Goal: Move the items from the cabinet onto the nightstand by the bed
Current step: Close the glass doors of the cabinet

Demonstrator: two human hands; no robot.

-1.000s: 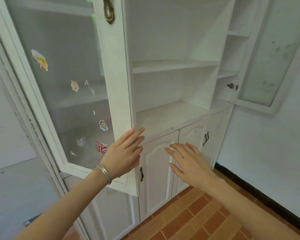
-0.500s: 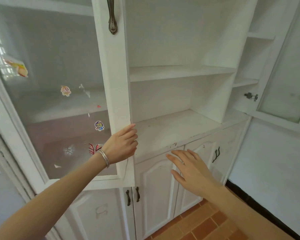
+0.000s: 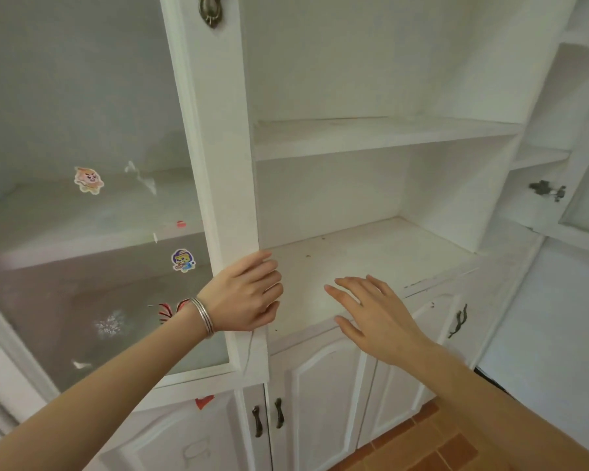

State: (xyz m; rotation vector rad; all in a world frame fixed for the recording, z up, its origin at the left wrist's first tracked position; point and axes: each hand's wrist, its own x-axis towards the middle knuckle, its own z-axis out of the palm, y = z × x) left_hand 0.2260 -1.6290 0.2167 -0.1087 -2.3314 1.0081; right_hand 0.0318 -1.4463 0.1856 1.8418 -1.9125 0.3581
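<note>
The white cabinet [image 3: 381,137] stands in front of me, and the shelves of its open middle bay hold nothing I can see. My left hand [image 3: 245,294], with a silver bangle on the wrist, presses flat against the edge stile of the left glass door [image 3: 218,164], its fingers reaching just past the edge. My right hand [image 3: 371,314] hovers open, fingers spread, over the front lip of the lower shelf [image 3: 388,253] and holds nothing. No nightstand or bed is in view.
Cartoon stickers [image 3: 88,180] dot the frosted glass of the left door. A second glass door [image 3: 585,185] hangs open at the right. Below are closed cupboard doors with dark handles [image 3: 279,413]. Terracotta floor tiles [image 3: 422,447] show at the bottom right.
The left glass door has swung in toward the cabinet under my left hand. My right hand has risen from the lower cupboard doors to the shelf's front edge.
</note>
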